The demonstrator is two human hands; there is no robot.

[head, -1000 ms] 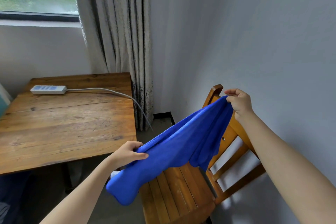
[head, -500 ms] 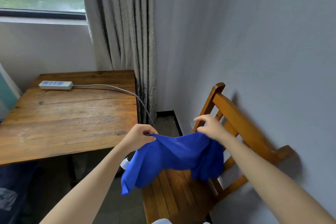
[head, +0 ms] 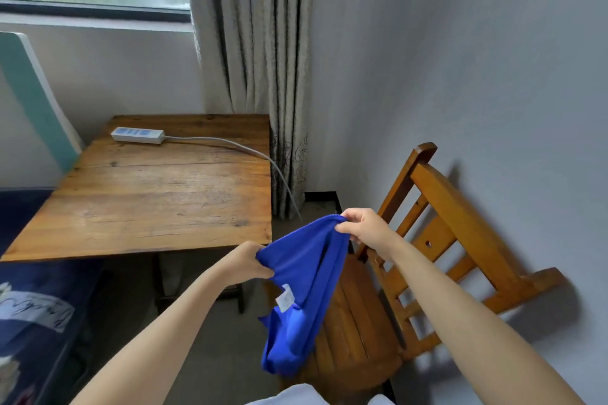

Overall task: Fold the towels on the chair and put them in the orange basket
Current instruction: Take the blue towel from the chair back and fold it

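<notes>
Blue towel (head: 304, 276) hanging over wooden chair (head: 424, 260).
L hand (head: 245, 261) & R hand (head: 365, 227) each grip its top edge; wood table (head: 158, 204) w/ power strip (head: 137, 135) by curtain (head: 253, 69).

The towel (head: 306, 266) is showing royal blue, its label (head: 285, 301) white. Right of the table (head: 158, 200), the chair (head: 460, 214) is showing orange-brown. The table is showing streaky brown grain; on it a power strip (head: 137, 135) is showing white. Behind the table, the curtain (head: 256, 59) is hanging grey with dark stripes.
</notes>
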